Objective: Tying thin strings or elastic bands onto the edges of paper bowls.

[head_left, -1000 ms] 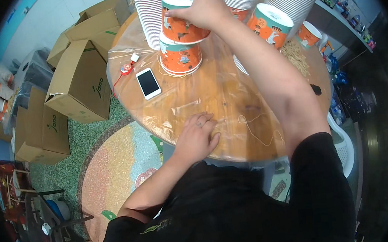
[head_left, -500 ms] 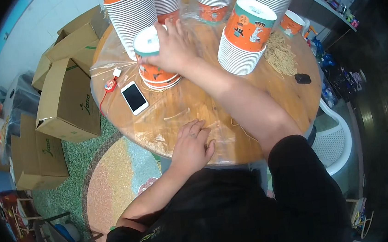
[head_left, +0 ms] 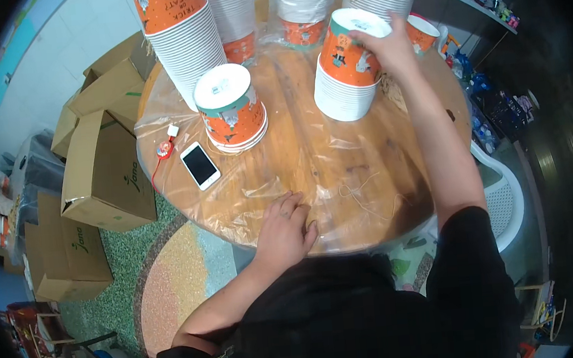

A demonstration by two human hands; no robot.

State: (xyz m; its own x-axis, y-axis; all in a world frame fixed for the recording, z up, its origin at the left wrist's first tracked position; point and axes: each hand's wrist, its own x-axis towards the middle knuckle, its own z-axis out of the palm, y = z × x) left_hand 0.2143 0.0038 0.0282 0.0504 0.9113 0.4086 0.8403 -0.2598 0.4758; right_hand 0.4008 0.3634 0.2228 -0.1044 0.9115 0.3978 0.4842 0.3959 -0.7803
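My right hand [head_left: 391,50] is at the right-hand stack of upside-down paper buckets, its thumb and fingers spread round the orange top bucket [head_left: 346,54] with the green band. White rims of several nested buckets [head_left: 344,95] show beneath it. My left hand [head_left: 287,225] rests on the near edge of the table [head_left: 285,159], fingers stretched out and holding nothing. Left of centre stands a shorter stack, topped by an upside-down orange bucket [head_left: 231,112]. A thin, loose string [head_left: 370,199] lies on the tabletop. My right hand and wrist partly hide a tan bundle of strings [head_left: 393,94].
Tall bucket stacks [head_left: 187,55] line the table's far side, one wrapped in clear plastic [head_left: 305,3]. A white phone [head_left: 200,166] and a red cable [head_left: 164,149] lie at left. Cardboard boxes [head_left: 105,174] stand left of the table, a white chair [head_left: 503,201] at right.
My right hand has left the short left stack and moved right to the top bucket of the right stack. My left hand stays at the table edge. The view has shifted slightly.
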